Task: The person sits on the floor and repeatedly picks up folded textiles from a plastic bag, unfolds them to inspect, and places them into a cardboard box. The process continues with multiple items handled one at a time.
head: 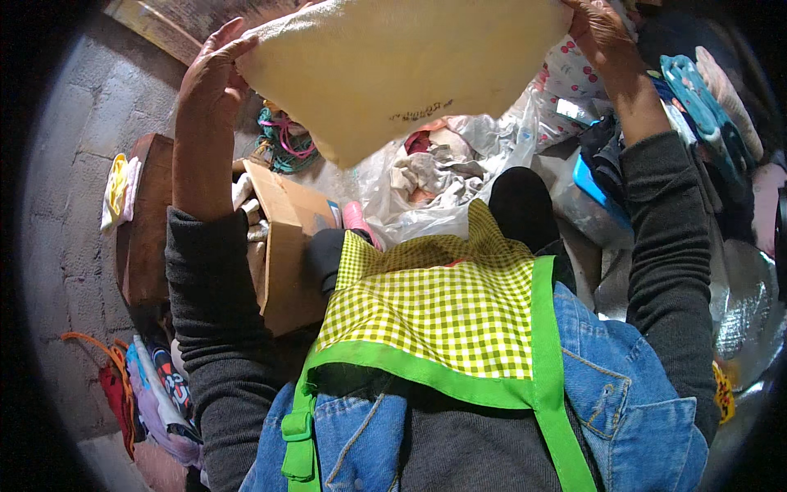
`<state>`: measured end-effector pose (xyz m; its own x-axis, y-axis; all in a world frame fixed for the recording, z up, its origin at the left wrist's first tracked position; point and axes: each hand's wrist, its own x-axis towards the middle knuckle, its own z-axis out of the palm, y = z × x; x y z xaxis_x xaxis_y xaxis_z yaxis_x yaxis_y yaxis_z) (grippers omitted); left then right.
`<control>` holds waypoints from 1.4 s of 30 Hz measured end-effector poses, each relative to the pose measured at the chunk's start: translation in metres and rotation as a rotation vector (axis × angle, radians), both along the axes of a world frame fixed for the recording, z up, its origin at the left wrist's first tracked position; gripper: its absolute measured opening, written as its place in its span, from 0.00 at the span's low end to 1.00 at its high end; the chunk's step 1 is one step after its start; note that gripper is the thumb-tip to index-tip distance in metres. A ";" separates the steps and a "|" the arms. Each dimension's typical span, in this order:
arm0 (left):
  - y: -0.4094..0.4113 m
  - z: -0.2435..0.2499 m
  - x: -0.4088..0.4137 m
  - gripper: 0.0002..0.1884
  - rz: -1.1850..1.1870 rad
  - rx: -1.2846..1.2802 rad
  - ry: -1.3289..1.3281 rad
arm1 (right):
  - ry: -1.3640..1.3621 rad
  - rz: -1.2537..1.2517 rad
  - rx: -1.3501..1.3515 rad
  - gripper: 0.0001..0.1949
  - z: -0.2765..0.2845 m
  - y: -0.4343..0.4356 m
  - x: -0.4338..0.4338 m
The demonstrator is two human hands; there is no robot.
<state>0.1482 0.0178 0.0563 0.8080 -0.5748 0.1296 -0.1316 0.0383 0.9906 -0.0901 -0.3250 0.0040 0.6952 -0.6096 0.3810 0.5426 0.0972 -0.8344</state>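
A pale yellow cloth [393,67] is stretched out in the air between my two hands, at the top of the view. My left hand [218,71] pinches its left edge, and my right hand [599,31] grips its upper right corner, partly cut off by the picture's rim. Small dark writing or print shows near the cloth's lower edge. Beyond and below it, a clear plastic bag [381,203] lies open on the floor with crumpled whitish and reddish cloths [442,169] inside.
On the left, a cardboard box [298,240] holds cloths, beside a dark wooden piece [144,221] against a block wall. A blue-rimmed plastic bin [593,190] with dark cloth stands on the right, near folded textiles [707,117]. More clothes [160,393] lie at the lower left.
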 end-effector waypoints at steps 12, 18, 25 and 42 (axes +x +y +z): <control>0.027 -0.036 0.023 0.10 0.057 0.316 -0.413 | 0.234 -0.260 -0.530 0.11 0.001 -0.002 -0.036; -0.007 -0.035 -0.071 0.07 0.055 0.239 -0.600 | 0.193 -0.016 -1.006 0.07 0.009 0.089 -0.015; -0.045 -0.070 -0.145 0.06 -0.449 0.087 -0.248 | 0.197 0.195 -1.063 0.08 0.009 0.151 -0.001; 0.033 -0.025 -0.135 0.11 0.131 -0.201 -0.233 | 0.528 0.406 -0.550 0.11 -0.138 0.145 -0.044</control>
<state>0.0131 0.0509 0.0310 0.8089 -0.4118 0.4196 -0.3703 0.1975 0.9077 -0.1344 -0.1799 -0.1340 0.9884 -0.0998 0.1144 0.0808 -0.2920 -0.9530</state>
